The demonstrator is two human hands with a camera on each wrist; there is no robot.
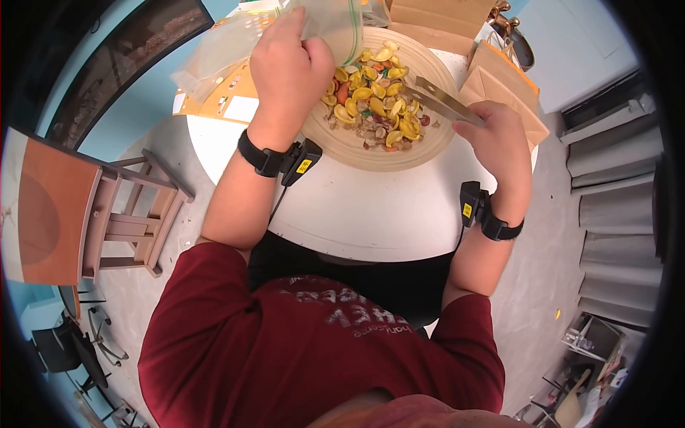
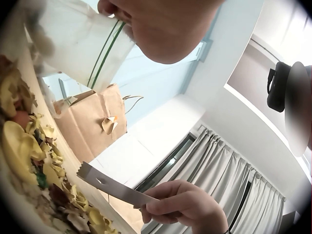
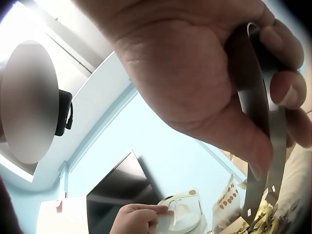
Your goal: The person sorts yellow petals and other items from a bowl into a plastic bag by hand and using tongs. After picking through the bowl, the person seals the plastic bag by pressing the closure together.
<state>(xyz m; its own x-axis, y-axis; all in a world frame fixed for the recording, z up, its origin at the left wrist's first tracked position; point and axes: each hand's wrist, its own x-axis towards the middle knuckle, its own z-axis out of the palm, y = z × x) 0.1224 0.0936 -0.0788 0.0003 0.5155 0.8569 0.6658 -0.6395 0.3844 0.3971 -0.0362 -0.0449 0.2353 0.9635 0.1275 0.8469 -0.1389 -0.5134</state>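
My left hand [image 1: 289, 75] pinches a clear zip bag [image 1: 335, 32] with a green seal line, holding it up over the back left of a round wooden tray [image 1: 389, 164]. In the left wrist view the bag's [image 2: 73, 44] mouth hangs from the fingertips. On the tray lies a heap of yellow shell-shaped pieces [image 1: 378, 107] mixed with brown, orange and green bits. My right hand [image 1: 499, 135] grips flat metal tongs [image 1: 442, 103] from the right. Their toothed tips are parted at the heap's right side, with nothing between them. Thumb and fingers wrap the tongs [image 3: 256, 112] in the right wrist view.
Brown paper bags [image 1: 503, 93] stand at the back and right of the white round table [image 1: 342, 214]. Another clear bag [image 1: 221, 60] and an orange printed sheet [image 1: 214, 100] lie at the left. A wooden stool [image 1: 139, 221] stands on the floor to the left.
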